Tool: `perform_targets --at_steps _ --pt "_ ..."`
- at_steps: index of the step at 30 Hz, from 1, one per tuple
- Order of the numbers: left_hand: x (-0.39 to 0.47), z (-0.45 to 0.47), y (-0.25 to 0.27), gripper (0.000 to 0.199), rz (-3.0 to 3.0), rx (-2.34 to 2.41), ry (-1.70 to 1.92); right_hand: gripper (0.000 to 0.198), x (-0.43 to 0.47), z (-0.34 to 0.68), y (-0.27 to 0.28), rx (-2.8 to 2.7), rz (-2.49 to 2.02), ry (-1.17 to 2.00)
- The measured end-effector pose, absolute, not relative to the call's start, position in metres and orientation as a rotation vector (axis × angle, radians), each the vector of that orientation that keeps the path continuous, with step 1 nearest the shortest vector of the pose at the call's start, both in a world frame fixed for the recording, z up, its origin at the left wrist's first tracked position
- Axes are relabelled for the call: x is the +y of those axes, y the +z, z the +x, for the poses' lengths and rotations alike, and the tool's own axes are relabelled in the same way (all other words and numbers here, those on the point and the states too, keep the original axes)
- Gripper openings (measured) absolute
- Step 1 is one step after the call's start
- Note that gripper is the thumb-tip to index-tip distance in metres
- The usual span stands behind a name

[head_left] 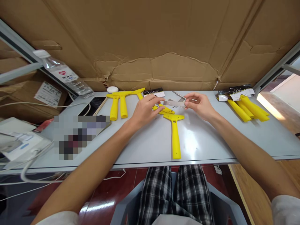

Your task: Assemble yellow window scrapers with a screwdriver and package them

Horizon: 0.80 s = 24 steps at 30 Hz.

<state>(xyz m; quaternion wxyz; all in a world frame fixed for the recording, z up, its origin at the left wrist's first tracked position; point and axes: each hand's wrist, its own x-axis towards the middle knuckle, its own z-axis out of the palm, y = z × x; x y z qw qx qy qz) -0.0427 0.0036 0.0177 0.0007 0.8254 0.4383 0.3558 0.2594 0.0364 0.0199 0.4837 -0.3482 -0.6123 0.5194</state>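
My right hand [198,106] pinches the right end of a thin, flat metal blade [173,103] between thumb and fingers. At the blade's left end, my left hand [148,108] has its thumb and index finger apart, close to the metal. Below the blade lie small yellow plastic pieces [166,110], partly hidden by the left hand. A yellow scraper handle [175,137], T-shaped, rests in front of both hands. Behind the blade is a slim metal rod [179,94], whose kind I cannot make out, beside other flat metal pieces.
Several yellow handles [123,106] lie back left, near a white round object [112,89]. More packaged yellow scrapers [254,107] are at right. A black package card [154,92], phone [93,105], plastic bottle [67,75] and cables surround the table [145,147]; cardboard [159,34] stands behind.
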Motion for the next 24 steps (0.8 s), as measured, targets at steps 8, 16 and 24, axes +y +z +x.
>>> perform_targets --at_steps 8,16,24 --pt "0.004 -0.039 0.018 0.017 2.579 1.251 1.175 0.053 0.025 0.247 0.022 -1.332 -0.839 1.469" --pt "0.004 -0.036 0.021 0.028 2.239 1.284 0.965 0.049 0.027 0.262 0.026 -1.79 -0.927 1.351" --pt "0.004 -0.036 0.02 0.026 2.328 1.273 0.713 0.029 0.034 0.268 0.018 -2.114 -0.996 1.075"
